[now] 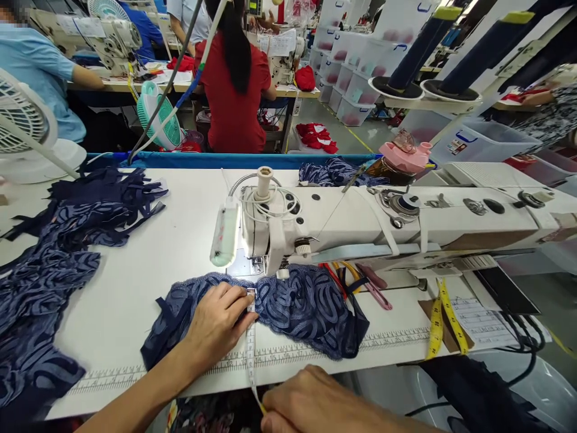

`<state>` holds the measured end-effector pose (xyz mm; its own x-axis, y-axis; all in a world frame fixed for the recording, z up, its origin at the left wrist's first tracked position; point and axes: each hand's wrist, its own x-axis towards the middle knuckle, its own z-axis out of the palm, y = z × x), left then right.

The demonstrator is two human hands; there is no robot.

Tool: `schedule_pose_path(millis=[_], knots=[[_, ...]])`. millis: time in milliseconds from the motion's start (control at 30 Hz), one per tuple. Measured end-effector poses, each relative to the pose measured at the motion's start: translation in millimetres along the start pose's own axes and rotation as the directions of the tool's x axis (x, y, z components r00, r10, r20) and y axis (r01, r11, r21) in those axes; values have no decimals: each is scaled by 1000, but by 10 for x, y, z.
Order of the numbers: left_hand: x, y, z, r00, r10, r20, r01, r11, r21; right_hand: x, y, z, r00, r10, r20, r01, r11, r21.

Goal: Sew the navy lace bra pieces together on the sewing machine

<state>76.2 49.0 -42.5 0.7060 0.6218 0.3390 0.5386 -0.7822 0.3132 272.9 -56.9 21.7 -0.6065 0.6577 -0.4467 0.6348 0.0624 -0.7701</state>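
Note:
A navy lace garment piece [297, 307] lies flat on the white table [171, 240] under the head of a white sewing machine [360, 222]. My left hand [216, 325] rests on the lace, its fingers pinching the top end of a white tape measure [250, 349] against the fabric. The tape runs down across the table's printed ruler to my right hand [315, 403] at the table's front edge, which is closed on the tape's lower end.
A big heap of navy lace pieces [49, 270] covers the table's left side. A yellow tape measure [444, 319], pink snips [376, 288] and papers lie to the right. Fans stand at left. Other people sew at tables beyond a blue rail.

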Motion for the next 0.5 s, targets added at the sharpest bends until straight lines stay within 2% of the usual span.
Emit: schedule_pose_path(millis=[33, 100, 200, 267, 367, 500], knots=[[0, -2, -1, 1000, -9, -3, 9, 1000, -13, -12, -5, -29, 998, -28, -50, 22, 993, -117], [-2, -8, -4, 1000, -24, -2, 24, 999, -38, 9, 15, -48, 975, -81, -205, 31, 971, -239], [-7, -18, -1, 999, -32, -3, 32, 998, -62, 125, 104, -28, 886, -148, -439, -9, 942, -335], [-10, -26, 3, 1000, -30, -7, 29, 997, -67, 214, 177, -8, 826, -190, -531, -40, 919, -392], [-12, -35, 8, 1000, -29, -8, 28, 997, -76, 295, 257, 17, 790, -231, -568, -97, 868, -487], [-8, -39, 11, 1000, -25, 5, 25, 996, -84, 328, 300, -29, 795, -266, -545, -99, 829, -550]])
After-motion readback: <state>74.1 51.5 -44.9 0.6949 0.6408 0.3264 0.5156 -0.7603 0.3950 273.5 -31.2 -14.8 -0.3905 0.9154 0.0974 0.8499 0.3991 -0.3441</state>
